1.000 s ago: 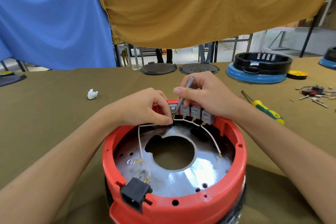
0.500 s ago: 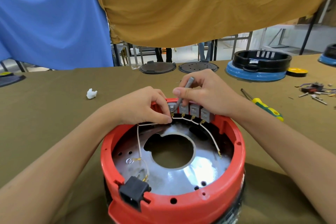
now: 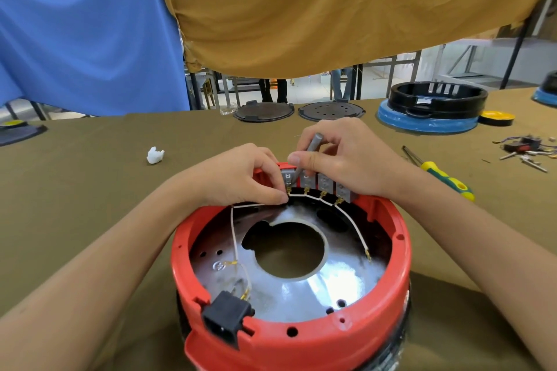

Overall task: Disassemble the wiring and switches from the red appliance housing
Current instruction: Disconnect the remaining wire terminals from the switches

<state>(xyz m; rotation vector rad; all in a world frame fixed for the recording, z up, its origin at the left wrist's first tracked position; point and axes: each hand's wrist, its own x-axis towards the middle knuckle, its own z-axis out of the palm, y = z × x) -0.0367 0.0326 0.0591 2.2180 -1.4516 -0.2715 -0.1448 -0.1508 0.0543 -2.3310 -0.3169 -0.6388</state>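
The round red appliance housing (image 3: 301, 340) stands open side up in front of me, with a shiny metal plate (image 3: 325, 286) inside. Several grey switches (image 3: 325, 182) sit in a row on its far rim, linked by a white wire (image 3: 351, 220). My left hand (image 3: 238, 178) pinches that wire beside the leftmost switch. My right hand (image 3: 346, 159) grips a thin grey tool (image 3: 310, 149), its tip down at the leftmost switches. A black power socket (image 3: 224, 321) sits in the near rim, with thin wires leading to it.
A green-and-yellow screwdriver (image 3: 446, 179) lies to the right on the olive tablecloth (image 3: 90, 190). Loose removed parts (image 3: 524, 149) lie far right. A black and blue housing (image 3: 434, 108), two dark discs (image 3: 301, 111) and a white scrap (image 3: 155, 155) lie farther back.
Both hands stay at the leftmost switches; the grey tool has shifted only slightly. Nothing has come free.
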